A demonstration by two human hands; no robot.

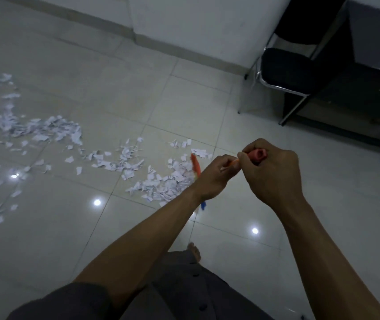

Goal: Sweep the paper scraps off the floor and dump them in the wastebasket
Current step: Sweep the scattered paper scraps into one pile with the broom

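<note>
Just left of the hands (214,179) (274,172) gripping the broom handle (257,155) lie paper scraps (161,185).

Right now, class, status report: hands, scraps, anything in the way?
Left hand and right hand grip slim orange broom handle. White torn paper scraps strewn across pale tiled floor. Black-seated metal chair stands clear, to the right.

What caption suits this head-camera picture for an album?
Left hand and right hand grip an orange broom handle above paper scraps on the tiled floor near a black chair.
</note>
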